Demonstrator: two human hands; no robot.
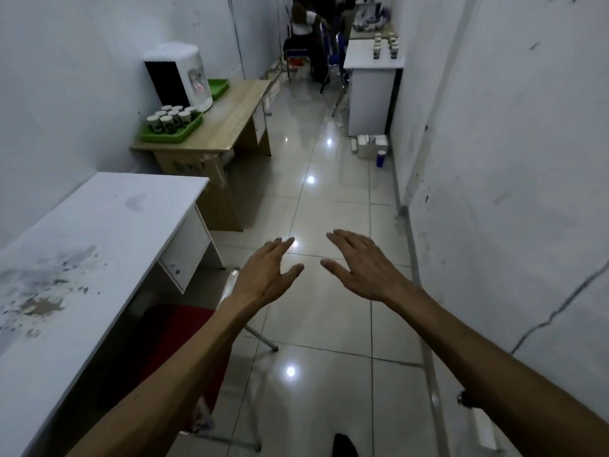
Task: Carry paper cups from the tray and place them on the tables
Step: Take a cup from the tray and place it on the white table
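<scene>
About ten paper cups (171, 118) stand in a green tray (164, 136) at the near left corner of a wooden tabletop (230, 117). Several cups (384, 47) already stand on a far white tabletop (362, 57). The near white tabletop (108, 219) holds none. Left hand (267, 275) and right hand (365, 268) hover with fingers released, holding nothing.

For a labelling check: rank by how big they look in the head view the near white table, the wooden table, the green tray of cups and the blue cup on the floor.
1. Near white table, though nearness inflates it
2. Wooden table
3. Green tray of cups
4. Blue cup
</scene>
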